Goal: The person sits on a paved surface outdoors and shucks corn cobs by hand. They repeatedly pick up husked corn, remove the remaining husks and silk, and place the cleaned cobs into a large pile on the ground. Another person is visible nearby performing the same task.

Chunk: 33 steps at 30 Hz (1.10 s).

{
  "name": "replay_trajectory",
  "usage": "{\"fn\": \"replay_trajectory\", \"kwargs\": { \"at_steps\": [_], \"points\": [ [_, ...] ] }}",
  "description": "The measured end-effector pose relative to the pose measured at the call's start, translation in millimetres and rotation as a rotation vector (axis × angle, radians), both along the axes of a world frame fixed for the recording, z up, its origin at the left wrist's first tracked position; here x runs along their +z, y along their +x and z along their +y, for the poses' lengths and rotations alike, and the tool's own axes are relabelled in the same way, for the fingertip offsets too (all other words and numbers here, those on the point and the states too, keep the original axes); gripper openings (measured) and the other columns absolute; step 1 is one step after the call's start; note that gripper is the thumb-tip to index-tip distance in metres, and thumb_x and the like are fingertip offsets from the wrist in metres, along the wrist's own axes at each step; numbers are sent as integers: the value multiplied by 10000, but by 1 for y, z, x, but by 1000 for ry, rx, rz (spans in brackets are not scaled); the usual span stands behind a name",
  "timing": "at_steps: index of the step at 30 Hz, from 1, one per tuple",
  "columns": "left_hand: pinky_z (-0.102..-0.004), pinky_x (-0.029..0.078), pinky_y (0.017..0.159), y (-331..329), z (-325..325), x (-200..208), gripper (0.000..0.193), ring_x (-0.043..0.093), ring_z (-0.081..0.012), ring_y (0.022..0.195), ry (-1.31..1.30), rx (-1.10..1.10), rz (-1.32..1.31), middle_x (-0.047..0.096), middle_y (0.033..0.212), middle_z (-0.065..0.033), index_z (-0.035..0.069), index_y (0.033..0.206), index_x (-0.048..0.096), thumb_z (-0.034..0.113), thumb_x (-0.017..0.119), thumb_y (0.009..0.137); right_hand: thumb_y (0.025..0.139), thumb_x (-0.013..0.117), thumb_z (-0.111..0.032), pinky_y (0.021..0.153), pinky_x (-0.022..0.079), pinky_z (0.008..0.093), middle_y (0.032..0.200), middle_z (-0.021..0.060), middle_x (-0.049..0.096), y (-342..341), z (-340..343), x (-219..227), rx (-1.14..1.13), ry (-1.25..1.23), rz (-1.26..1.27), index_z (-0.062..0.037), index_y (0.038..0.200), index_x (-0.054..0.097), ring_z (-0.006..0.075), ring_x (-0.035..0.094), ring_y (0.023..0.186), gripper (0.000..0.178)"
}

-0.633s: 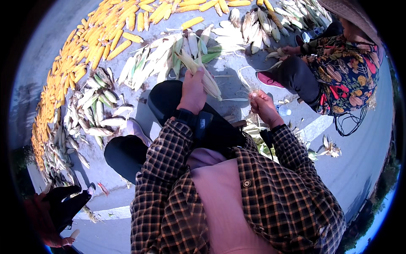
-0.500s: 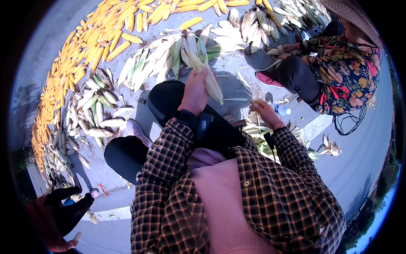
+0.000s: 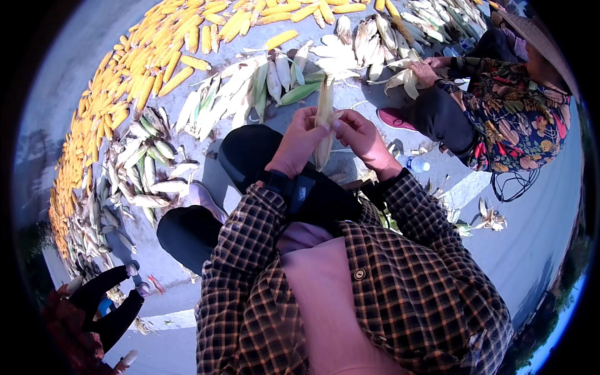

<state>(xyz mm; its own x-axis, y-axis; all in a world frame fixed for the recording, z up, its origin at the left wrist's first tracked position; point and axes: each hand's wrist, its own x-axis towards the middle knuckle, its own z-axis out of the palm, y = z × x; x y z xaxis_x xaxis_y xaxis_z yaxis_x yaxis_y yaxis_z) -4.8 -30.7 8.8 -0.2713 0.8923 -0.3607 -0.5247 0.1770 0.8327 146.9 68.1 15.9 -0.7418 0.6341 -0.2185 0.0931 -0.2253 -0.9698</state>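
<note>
Above my lap I hold an ear of corn [image 3: 324, 119] nearly upright, still wrapped in pale husk. My left hand [image 3: 300, 139] is closed around its middle from the left. From the right, my right hand [image 3: 364, 139] pinches at the side of the husk, thumb against fingers. Just beyond my hands lies a pile of unpeeled ears in pale and green husks [image 3: 234, 94]. A green husked ear [image 3: 300, 94] rests at the near edge of that pile.
Bare yellow cobs [image 3: 140, 59] cover the ground at far left. More husked ears [image 3: 144, 159] lie left of my knee. A co-worker in a floral top [image 3: 509, 119] sits at right, handling husk. A plastic bottle [image 3: 415, 164] stands near my right arm. Another person [image 3: 94, 319] is at lower left.
My right hand has come up and left from the husk heap to the ear. My left hand has turned the ear more upright. The co-worker's hands have moved onto pale husk.
</note>
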Motion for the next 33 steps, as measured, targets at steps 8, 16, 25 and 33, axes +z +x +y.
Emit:
{"fn": "replay_trajectory", "kwargs": {
  "at_steps": [8, 16, 25, 33],
  "points": [
    [-249, 474, 933, -2, 3, 0, 310, 594, -103, 1025, 20, -47, -21, 613, 1124, -53, 9, 1212, 519, 53, 646, 933, 961, 628, -150, 584, 410, 201, 790, -21, 594, -11, 4, -14, -79, 4, -91, -23, 984, 642, 39, 497, 642, 130],
    [-221, 450, 764, 0, 13, -2, 212, 550, -71, 869, -101, -105, 218, 591, 978, -5, 36, 1111, 580, 143, 651, 942, 930, 616, -153, 596, 434, 227, 758, -6, 600, -14, 5, -35, -149, 92, -199, -20, 922, 632, 51, 516, 663, 134],
    [-315, 505, 866, -12, 16, -3, 227, 599, -138, 960, -131, -11, -125, 597, 1033, -32, 45, 1156, 554, 169, 619, 978, 991, 547, -151, 665, 473, 260, 863, 62, 660, 1, 11, -55, -278, -338, -13, -21, 1001, 594, 115, 594, 742, 139],
    [-408, 555, 882, -7, 24, 11, 327, 626, -182, 1032, -200, 48, -163, 608, 1150, -63, 55, 1272, 488, 263, 555, 1029, 1036, 423, -91, 1069, 460, 490, 1172, 268, 559, -18, 10, -14, -439, -851, 574, 93, 1166, 442, 342, 614, 1047, 226]
  ]
}}
